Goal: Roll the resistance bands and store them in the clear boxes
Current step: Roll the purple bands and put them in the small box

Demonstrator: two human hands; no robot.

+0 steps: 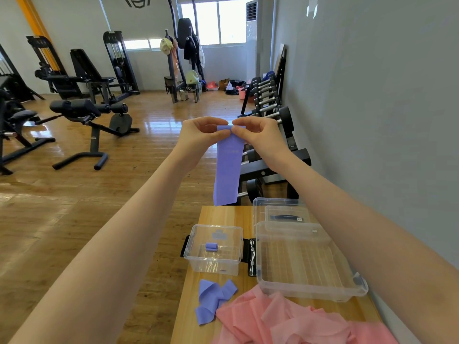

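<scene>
- Both hands are up in front at arm's length: left hand [202, 131] and right hand [257, 134] each pinch the top edge of a purple band [227, 167] between thumb and curled fingers, fingertips nearly meeting in the middle.
- That band's a thin, flat, matte strip hanging straight down, its bottom edge just above the far end of the wooden table [224, 216].
- The small clear box [214, 263], hard see-through plastic with black side latches, already has a tight little purple roll [211, 246] on its floor.
- Just in front of it a second purple band [211, 300] lies loose and folded over itself on the wood.
- Next to that, a crumpled heap of pink bands [285, 321], soft and wrinkly-looking.
- On the right sits a big clear box [305, 286], shallow with a ribbed bottom, and more clear tubs [280, 207] behind it.
</scene>
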